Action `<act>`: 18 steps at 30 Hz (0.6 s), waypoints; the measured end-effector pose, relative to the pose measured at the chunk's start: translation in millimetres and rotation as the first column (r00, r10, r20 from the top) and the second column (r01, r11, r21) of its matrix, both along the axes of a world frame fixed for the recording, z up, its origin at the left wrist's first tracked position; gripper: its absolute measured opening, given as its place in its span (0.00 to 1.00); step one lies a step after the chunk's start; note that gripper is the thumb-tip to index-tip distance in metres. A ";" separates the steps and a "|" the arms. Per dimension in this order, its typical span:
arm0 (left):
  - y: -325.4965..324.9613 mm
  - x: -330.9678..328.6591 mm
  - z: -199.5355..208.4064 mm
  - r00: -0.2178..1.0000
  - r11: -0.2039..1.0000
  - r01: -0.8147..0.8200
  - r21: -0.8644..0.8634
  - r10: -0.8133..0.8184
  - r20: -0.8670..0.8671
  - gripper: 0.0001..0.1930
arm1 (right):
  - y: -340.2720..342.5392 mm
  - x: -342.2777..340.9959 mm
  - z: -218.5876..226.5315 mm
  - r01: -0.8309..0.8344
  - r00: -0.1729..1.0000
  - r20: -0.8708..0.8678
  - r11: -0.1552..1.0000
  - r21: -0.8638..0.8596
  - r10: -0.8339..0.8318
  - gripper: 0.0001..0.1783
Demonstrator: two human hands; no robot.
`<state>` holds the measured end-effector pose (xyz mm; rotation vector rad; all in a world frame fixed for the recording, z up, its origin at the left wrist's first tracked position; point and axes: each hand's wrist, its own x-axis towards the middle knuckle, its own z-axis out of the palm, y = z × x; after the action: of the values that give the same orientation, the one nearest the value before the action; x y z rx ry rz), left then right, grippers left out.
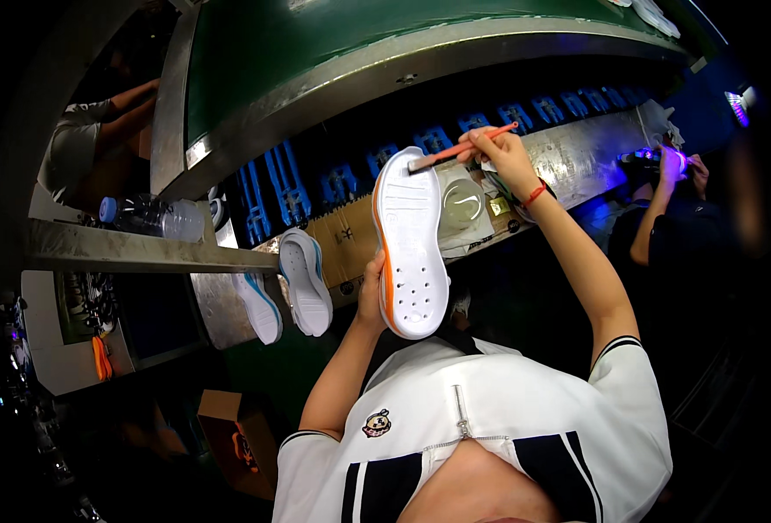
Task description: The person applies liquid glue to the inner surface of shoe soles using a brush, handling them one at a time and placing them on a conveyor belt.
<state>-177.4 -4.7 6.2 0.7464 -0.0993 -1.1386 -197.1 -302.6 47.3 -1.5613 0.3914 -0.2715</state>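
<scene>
A white shoe sole [410, 253] with an orange side band is held up in front of me, its hollow inner face with small holes toward me. My left hand [371, 292] grips it by its left edge. In my right hand [501, 157] is a paintbrush [460, 150] with an orange handle, and its bristles touch the sole near the far end. Behind the sole, a clear bowl [461, 204] rests on a pale sheet on the bench. Two white soles with blue bands, one nearer [257, 307] and one farther right [305, 281], lie at the left.
A metal-edged green conveyor [298, 83] runs above the bench [577, 157], with blue fixtures [337, 183] beneath. On a metal beam [141, 247] lies a plastic bottle [152, 217]. A cardboard box [237, 440] stands at lower left. Another person's hands [678, 166] work under violet light at right.
</scene>
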 end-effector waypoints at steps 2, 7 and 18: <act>0.8 -2.6 13.7 0.994 0.998 0.009 -0.063 -0.016 -0.109 0.34 | -9.8 8.7 10.5 0.004 0.997 0.083 0.999 0.052 -0.008 0.15; -1.0 1.9 30.7 0.989 0.988 0.074 -0.135 -0.090 -0.121 0.35 | -8.5 10.0 37.6 -0.200 0.972 0.103 0.972 -0.124 0.213 0.14; -197.1 252.1 215.2 0.936 0.941 -0.211 -0.262 0.273 0.224 0.28 | -25.9 -43.9 62.8 0.187 0.874 0.398 0.949 0.253 -0.279 0.16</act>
<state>74.7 -201.8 221.4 0.6706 -0.3459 -0.7722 -241.0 -328.5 110.1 -1.2029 0.2493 -0.7299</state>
